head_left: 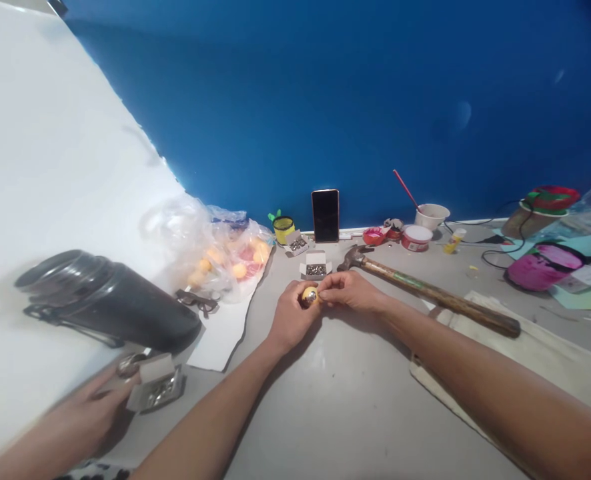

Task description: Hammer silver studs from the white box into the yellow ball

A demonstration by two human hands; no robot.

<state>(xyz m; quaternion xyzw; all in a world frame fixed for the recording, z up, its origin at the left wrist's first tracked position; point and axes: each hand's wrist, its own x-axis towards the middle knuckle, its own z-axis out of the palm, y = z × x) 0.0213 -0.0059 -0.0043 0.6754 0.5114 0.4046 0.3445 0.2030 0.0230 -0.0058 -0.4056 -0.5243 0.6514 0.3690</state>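
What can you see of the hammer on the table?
The hammer is a claw hammer: dark metal head, long brown wooden handle with a greenish band partway along. It lies flat on the grey table, head toward the blue wall, butt end resting on a pale cloth. No hand touches it; the right hand, pinching a yellow ball with the left hand, sits just in front of the head.
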